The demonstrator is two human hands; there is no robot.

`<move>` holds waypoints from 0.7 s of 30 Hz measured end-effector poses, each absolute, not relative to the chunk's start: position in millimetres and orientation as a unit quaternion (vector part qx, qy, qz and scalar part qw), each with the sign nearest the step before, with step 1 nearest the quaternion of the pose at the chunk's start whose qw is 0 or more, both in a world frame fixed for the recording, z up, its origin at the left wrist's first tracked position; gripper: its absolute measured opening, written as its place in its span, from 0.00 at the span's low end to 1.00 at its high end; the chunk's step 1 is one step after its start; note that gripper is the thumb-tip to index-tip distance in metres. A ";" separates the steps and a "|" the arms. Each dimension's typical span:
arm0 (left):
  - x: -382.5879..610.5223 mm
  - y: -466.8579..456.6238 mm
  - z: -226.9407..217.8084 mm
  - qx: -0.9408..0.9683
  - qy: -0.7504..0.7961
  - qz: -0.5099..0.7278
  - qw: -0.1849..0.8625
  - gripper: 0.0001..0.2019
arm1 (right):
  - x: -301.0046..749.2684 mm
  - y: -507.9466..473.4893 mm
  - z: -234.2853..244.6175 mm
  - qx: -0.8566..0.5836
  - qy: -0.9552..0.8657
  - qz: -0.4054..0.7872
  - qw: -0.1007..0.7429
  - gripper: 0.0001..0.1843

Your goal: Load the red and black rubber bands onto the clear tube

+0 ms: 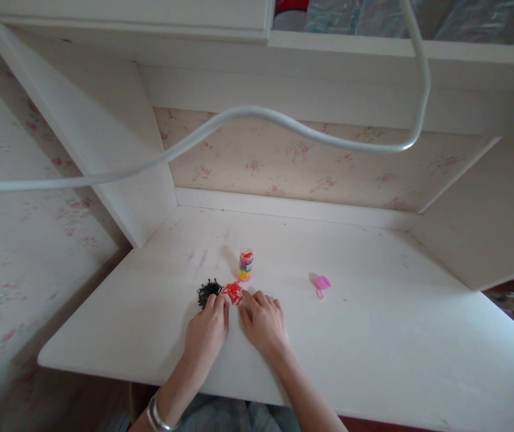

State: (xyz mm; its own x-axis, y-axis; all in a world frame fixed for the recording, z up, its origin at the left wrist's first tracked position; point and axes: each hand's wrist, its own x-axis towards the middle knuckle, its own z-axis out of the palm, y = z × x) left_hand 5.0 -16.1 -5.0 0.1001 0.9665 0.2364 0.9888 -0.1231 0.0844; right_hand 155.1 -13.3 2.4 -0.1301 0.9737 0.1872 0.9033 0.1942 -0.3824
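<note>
A small pile of black rubber bands and a smaller pile of red rubber bands lie side by side on the white desk. My left hand rests at the near edge of both piles, its fingers bent and close together; what they hold, if anything, is hidden. On the other side, my right hand lies on the desk with its fingers a little apart, thumb and forefinger beside the red bands. Just behind the red pile stands a small clear jar with red, pink and yellow contents, upright and without a lid.
A pink cap-like piece with a loop lies to the right on the white desk. Across the upper view runs a thick white cable. A shelf overhangs the desk, with side panels left and right.
</note>
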 end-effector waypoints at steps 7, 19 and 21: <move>-2.2 -16.5 -2.3 -0.724 -0.676 -0.130 0.046 0.11 | 156.9 -13.2 0.5 -0.620 -0.748 0.101 0.213 0.12; 0.4 -18.3 -8.8 -0.725 -0.676 -0.121 0.046 0.10 | 156.1 -11.2 -0.6 -0.619 -0.745 0.123 0.216 0.11; 1.2 -18.0 -10.1 -0.727 -0.675 -0.117 0.047 0.11 | 156.5 -11.3 -1.2 -0.618 -0.744 0.128 0.219 0.11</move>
